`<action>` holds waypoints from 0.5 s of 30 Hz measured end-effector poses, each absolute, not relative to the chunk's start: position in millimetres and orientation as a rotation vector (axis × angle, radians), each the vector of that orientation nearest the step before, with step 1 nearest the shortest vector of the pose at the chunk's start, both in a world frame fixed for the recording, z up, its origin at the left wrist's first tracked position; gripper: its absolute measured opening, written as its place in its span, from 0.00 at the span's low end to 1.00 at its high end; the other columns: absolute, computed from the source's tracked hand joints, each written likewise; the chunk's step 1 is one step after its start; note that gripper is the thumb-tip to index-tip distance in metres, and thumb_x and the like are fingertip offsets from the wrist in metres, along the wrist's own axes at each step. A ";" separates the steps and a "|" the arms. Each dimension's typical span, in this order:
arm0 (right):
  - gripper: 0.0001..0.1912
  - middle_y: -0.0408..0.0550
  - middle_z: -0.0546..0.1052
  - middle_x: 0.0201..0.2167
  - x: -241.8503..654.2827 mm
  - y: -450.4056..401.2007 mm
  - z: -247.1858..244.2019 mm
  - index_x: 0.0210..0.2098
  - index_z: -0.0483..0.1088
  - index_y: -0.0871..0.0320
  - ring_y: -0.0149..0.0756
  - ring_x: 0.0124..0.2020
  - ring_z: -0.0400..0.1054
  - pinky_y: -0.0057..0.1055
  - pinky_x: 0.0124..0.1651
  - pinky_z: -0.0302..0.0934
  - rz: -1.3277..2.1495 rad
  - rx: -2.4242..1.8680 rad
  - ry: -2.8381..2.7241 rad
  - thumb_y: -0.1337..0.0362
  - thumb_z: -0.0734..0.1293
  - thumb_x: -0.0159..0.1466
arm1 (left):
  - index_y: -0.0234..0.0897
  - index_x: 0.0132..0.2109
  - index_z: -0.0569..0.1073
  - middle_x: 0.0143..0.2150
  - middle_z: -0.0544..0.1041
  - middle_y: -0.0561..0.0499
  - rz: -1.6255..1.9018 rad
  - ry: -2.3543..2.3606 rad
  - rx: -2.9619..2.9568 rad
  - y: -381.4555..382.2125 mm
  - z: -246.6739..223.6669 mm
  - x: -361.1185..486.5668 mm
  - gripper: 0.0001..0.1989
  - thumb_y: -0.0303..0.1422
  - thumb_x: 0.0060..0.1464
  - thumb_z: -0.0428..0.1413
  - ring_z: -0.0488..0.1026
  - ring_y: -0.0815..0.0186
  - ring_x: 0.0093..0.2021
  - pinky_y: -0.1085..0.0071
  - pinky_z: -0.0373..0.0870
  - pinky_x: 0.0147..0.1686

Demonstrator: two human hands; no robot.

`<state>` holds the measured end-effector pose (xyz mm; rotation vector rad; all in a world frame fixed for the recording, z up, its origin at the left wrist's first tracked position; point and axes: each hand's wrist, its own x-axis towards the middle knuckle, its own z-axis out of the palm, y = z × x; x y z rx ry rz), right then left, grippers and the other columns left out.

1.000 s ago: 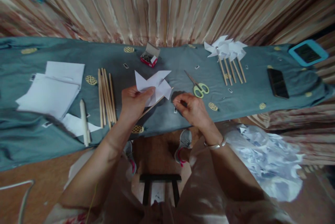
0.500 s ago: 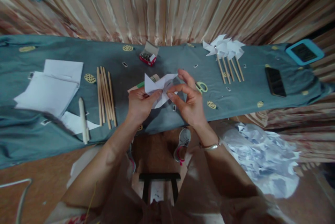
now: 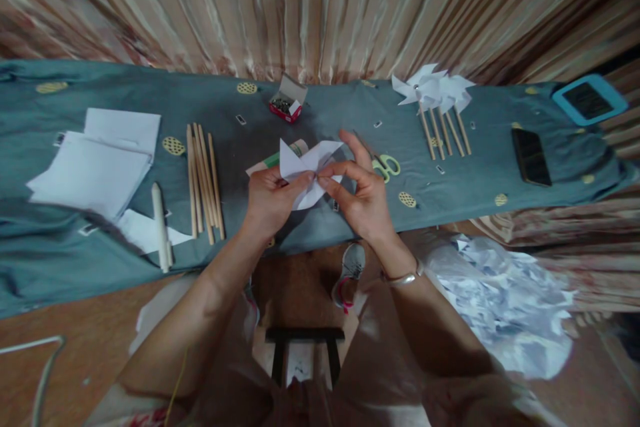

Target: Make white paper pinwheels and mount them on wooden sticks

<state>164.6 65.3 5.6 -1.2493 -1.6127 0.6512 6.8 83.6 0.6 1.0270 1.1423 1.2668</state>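
Note:
Above the table's front edge, my left hand [image 3: 273,197] is closed on a white paper pinwheel [image 3: 307,167], thumb pressed near its centre. The thumb and index finger of my right hand [image 3: 357,197] pinch together at that same centre, with the other fingers raised. Whether a small pin sits between those fingertips is too small to tell. Partly hidden behind the pinwheel lies a green and pale printed item [image 3: 273,159]. Just right of my right hand are scissors with light green handles [image 3: 390,167]. An open red box [image 3: 286,107] of small metal pieces stands behind the pinwheel.
White paper sheets [image 3: 95,170], a slim white tool [image 3: 159,227] and several wooden sticks [image 3: 205,180] lie left. To the right are finished pinwheels on sticks [image 3: 437,90], a phone [image 3: 531,156] and a blue-framed device [image 3: 587,100]. A bag of white paper pieces [image 3: 505,300] sits below.
The view has shifted slightly. My right fingertips stay at the pinwheel's centre, with only small finger movement; both hands keep their hold. More of the scissors shows now.

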 end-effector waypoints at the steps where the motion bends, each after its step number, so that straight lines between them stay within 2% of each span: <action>1: 0.05 0.41 0.64 0.67 164.7 65.2 5.6 0.34 0.77 0.51 0.46 0.71 0.53 0.53 0.73 0.42 0.654 -1.250 -1.614 0.58 0.71 0.62 | 0.35 0.28 0.81 0.26 0.80 0.52 1.271 1.142 1.021 83.6 0.0 6.8 0.10 0.36 0.37 0.68 0.72 0.68 0.25 0.74 0.69 0.25; 15: 0.04 0.41 0.66 0.66 164.7 63.9 8.7 0.33 0.77 0.51 0.45 0.71 0.52 0.54 0.73 0.42 0.682 -1.276 -1.605 0.59 0.72 0.61 | 0.35 0.29 0.81 0.27 0.80 0.51 1.238 1.175 1.050 83.2 -1.1 7.3 0.12 0.38 0.38 0.68 0.73 0.67 0.26 0.73 0.69 0.25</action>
